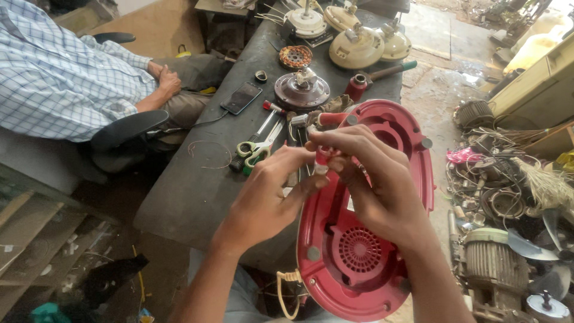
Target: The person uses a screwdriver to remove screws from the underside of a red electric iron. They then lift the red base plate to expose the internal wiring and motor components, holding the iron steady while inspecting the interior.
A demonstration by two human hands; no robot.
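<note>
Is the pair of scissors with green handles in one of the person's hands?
No, the scissors lie on the dark table, left of the left hand, and both hands pinch a small red part.

Both forearms reach fwd from the bottom edge; left hand (263,197) and right hand (371,179) meet at centre, fingertips pinched tog.; wrists bent slightly inward, knuckles up, thumbs tucked under.
</note>
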